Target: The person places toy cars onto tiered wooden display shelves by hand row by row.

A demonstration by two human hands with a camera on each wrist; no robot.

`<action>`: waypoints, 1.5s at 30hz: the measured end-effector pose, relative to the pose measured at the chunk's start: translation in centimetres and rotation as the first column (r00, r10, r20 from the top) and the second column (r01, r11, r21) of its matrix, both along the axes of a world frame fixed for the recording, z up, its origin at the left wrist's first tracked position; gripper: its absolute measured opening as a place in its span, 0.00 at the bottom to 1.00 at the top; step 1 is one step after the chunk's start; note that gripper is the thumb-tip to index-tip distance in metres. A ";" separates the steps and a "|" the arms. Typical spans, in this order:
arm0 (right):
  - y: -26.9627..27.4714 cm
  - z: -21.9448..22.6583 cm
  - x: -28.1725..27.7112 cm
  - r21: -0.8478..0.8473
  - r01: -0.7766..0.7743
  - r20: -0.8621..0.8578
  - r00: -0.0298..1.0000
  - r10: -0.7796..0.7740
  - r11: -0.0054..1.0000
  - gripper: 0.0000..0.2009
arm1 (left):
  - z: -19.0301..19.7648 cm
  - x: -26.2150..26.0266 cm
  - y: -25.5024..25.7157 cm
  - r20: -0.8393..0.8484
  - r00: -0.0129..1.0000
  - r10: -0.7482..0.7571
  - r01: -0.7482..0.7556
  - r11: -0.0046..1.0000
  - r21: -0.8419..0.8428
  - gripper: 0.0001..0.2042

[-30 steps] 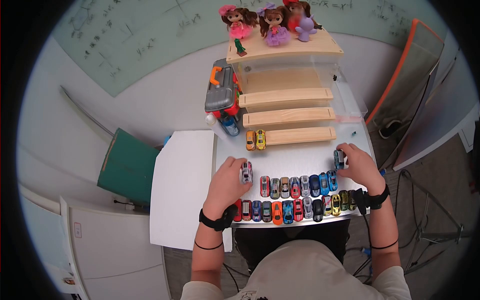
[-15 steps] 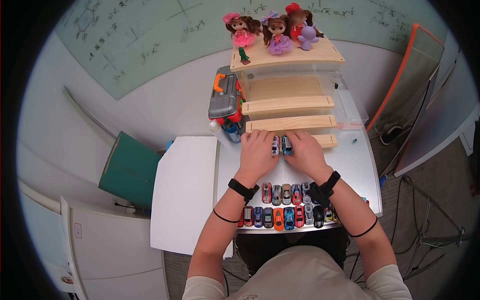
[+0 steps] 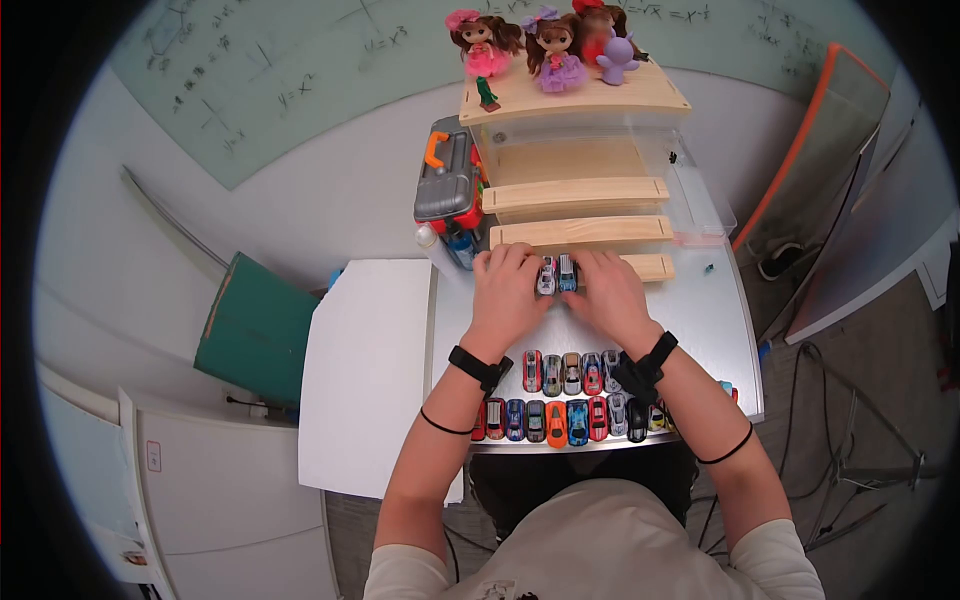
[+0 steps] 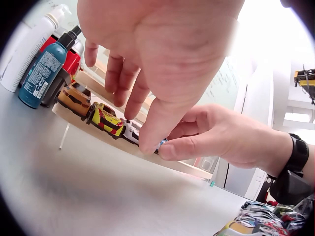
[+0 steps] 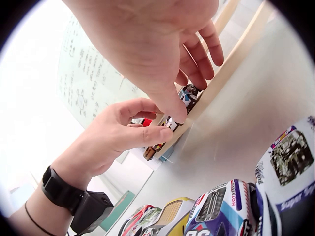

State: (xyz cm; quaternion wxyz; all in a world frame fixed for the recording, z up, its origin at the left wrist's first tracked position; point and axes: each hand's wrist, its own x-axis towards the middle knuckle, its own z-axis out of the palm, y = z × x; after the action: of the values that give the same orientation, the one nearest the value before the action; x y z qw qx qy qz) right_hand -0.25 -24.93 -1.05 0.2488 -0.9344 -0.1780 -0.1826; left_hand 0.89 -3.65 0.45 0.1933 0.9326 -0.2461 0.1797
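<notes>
On the lowest wooden step (image 3: pixel 650 267), my left hand (image 3: pixel 505 295) pinches a white and pink toy car (image 3: pixel 546 276) between thumb and fingers. Right beside it, my right hand (image 3: pixel 612 295) pinches a blue and dark car (image 3: pixel 567 273). In the left wrist view, an orange car (image 4: pixel 75 98) and a yellow car (image 4: pixel 107 120) sit on the same step, left of the white car (image 4: pixel 131 132); in the head view my left hand hides them. The right wrist view shows the blue car (image 5: pixel 189 97) under my right hand's fingers.
Two rows of toy cars (image 3: pixel 556 423) line the table's front edge, partly under my right wrist. A toolbox (image 3: pixel 447 180) and bottles (image 3: pixel 461 246) stand left of the steps. Dolls (image 3: pixel 555 60) stand on the top board. White board (image 3: pixel 370 370) lies at the left.
Both hands came inward and forward from the table's two sides, bringing the white and blue cars together at the lowest step. Over the last half second the hands hardly moved.
</notes>
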 end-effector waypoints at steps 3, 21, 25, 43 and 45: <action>0.1 0.0 -0.1 0.003 -0.009 -0.018 1.000 0.009 1.000 0.28 | 0.2 -0.3 0.5 0.011 1.000 -0.007 0.007 1.000 -0.019 0.29; -14.6 4.8 -10.6 0.008 -0.015 -0.542 0.840 0.017 1.000 0.33 | 1.2 -19.0 12.5 -0.636 0.771 -0.003 -0.142 0.974 -0.177 0.43; -14.5 3.3 -11.2 -0.038 -0.061 -0.523 0.852 0.033 0.997 0.37 | 0.6 -19.1 12.2 -0.609 0.793 0.040 -0.157 0.977 -0.141 0.44; -13.6 1.9 -10.5 -0.213 -0.099 -0.419 0.908 0.000 0.972 0.34 | 5.4 -12.0 9.9 -0.413 0.911 0.022 -0.057 0.996 -0.071 0.37; -13.8 1.5 -10.0 -0.204 -0.107 -0.402 0.915 0.017 0.973 0.33 | 5.5 -9.8 7.0 -0.319 0.944 -0.082 0.057 0.995 -0.087 0.37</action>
State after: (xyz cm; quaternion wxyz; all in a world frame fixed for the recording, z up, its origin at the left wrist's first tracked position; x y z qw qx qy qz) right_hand -10.26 -38.70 0.44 0.1795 -0.9677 -0.1726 0.0402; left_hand -8.90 3.31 6.00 0.2725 0.9321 -0.2370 0.0271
